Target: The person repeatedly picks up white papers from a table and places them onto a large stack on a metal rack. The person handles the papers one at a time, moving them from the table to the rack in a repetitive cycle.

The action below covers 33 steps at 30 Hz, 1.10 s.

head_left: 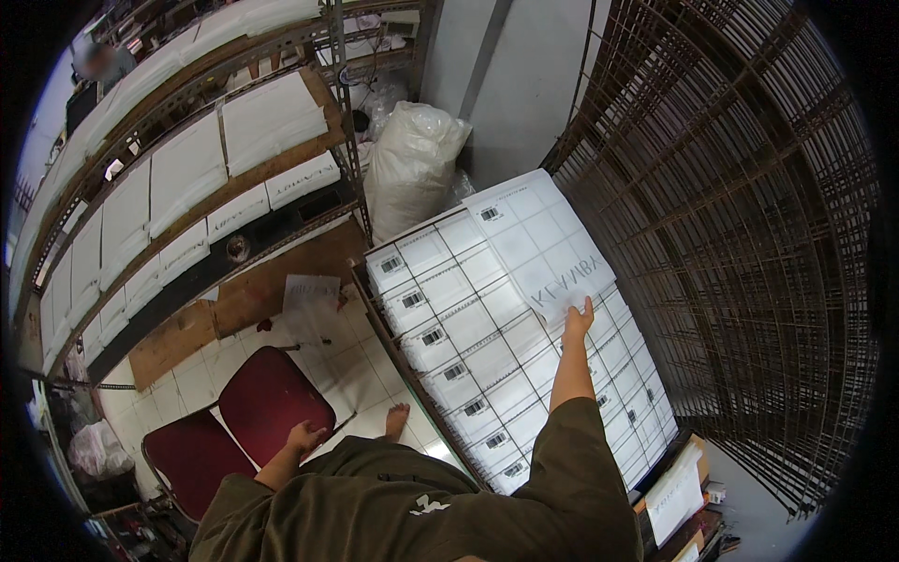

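Right hand [580, 321] at near edge of white sheet [536, 245]

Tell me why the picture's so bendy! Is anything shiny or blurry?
Head view: wide fisheye lens, so shelves curve and corners go black; head view: bright glare on the floor near the foot; head view: faraway person's head blurred.

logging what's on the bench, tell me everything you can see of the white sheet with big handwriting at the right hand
The white sheet looks like thin paper or film, roughly rectangular, with faint grid lines, a small dark printed block near its far left corner and large dark handwriting along its near edge. It lies slanted and fairly flat over the far part of the gridded white surface. The right hand seems to touch its near edge; how firm the grip is cannot be told.
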### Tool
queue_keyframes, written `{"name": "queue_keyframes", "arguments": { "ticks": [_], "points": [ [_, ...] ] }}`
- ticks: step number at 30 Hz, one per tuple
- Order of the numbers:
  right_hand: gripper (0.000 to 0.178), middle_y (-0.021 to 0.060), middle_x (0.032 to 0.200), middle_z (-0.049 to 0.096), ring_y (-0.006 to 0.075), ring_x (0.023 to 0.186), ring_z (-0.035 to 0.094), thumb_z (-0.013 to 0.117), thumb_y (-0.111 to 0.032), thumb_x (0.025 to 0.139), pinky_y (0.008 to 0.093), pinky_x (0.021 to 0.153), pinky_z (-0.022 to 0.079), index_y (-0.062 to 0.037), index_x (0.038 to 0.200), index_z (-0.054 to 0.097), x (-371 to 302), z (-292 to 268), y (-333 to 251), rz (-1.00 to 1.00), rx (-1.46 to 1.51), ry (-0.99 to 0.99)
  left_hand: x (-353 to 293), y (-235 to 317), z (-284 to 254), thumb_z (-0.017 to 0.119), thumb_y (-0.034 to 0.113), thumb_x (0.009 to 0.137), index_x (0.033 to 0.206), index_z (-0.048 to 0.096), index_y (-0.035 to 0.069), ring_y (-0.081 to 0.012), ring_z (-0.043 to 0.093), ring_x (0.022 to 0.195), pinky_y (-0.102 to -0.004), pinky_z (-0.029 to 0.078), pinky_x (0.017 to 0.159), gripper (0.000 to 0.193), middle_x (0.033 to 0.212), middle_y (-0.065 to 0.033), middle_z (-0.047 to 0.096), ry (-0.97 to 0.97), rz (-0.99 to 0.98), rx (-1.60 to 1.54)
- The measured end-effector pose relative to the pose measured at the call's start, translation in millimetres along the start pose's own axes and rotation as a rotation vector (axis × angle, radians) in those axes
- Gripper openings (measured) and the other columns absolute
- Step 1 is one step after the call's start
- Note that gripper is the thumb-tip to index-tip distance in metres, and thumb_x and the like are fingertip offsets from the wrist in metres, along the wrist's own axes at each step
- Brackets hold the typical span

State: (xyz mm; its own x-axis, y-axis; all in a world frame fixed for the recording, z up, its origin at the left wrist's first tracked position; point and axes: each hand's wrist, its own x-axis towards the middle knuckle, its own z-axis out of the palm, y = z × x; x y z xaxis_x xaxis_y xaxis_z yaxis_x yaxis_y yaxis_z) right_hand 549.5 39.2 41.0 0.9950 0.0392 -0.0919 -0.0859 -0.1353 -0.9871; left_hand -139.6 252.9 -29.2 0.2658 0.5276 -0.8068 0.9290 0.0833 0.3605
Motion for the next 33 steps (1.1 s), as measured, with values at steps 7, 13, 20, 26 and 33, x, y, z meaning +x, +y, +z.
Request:
{"name": "queue_keyframes", "arguments": {
  "ticks": [7, 13, 20, 26, 33],
  "points": [
    [0.070, 0.0209, 0.138, 0.025, 0.0297, 0.121, 0.037, 0.060, 0.001, 0.072, 0.0357, 0.095, 0.037, -0.0068, 0.134, 0.030, -16.7, 3.0, -0.9, -0.120, -0.086, 0.064, 2.5, 14.8, 2.8, 0.066, 0.044, 0.073, 0.112, 0.055, 0.000, -0.0285, 0.059, 0.098, -0.0355, 0.047, 0.082, 0.060, 0.104, -0.0180, 0.061, 0.051, 0.028, -0.012],
    [0.061, 0.0245, 0.137, 0.024, 0.0383, 0.127, 0.025, 0.067, -0.011, 0.072, 0.0436, 0.103, 0.026, -0.0073, 0.128, 0.041, -69.6, -13.2, -11.6, -0.336, -0.548, 0.044, -9.4, 41.3, -3.3, 0.066, 0.044, 0.072, 0.110, 0.056, 0.001, -0.0281, 0.057, 0.101, -0.0361, 0.046, 0.083, 0.059, 0.106, -0.0188, 0.060, -0.054, -0.031, 0.062],
    [0.042, 0.0254, 0.118, 0.049, 0.0382, 0.113, 0.045, 0.064, -0.020, 0.075, 0.0403, 0.094, 0.038, -0.0073, 0.114, 0.055, -89.9, -15.8, -30.0, -0.524, -0.790, 0.010, -10.0, 52.3, 7.9, 0.065, 0.048, 0.072, 0.108, 0.057, 0.003, -0.0319, 0.059, 0.097, -0.0387, 0.046, 0.082, 0.058, 0.100, -0.0191, 0.062, 0.009, 0.177, 0.270],
    [0.033, 0.0199, 0.089, 0.063, 0.0355, 0.086, 0.061, 0.062, -0.016, 0.072, 0.0421, 0.079, 0.048, -0.0058, 0.101, 0.053, -31.0, -3.4, -51.6, -0.011, -0.695, 0.295, -18.4, 63.0, -6.0, 0.065, 0.046, 0.074, 0.117, 0.051, -0.003, -0.0284, 0.057, 0.103, -0.0357, 0.045, 0.085, 0.067, 0.110, -0.0175, 0.059, -0.017, 0.192, 0.130],
    [0.035, 0.0172, 0.089, 0.062, 0.0347, 0.085, 0.062, 0.065, -0.013, 0.068, 0.0412, 0.076, 0.050, -0.0053, 0.097, 0.048, 8.6, -1.6, -36.6, 0.056, -0.707, 0.350, -39.0, 18.1, -34.0, 0.064, 0.048, 0.074, 0.125, 0.042, -0.005, -0.0279, 0.052, 0.111, -0.0353, 0.041, 0.093, 0.077, 0.120, -0.0169, 0.054, -0.018, 0.019, 0.186]
  ]
}}
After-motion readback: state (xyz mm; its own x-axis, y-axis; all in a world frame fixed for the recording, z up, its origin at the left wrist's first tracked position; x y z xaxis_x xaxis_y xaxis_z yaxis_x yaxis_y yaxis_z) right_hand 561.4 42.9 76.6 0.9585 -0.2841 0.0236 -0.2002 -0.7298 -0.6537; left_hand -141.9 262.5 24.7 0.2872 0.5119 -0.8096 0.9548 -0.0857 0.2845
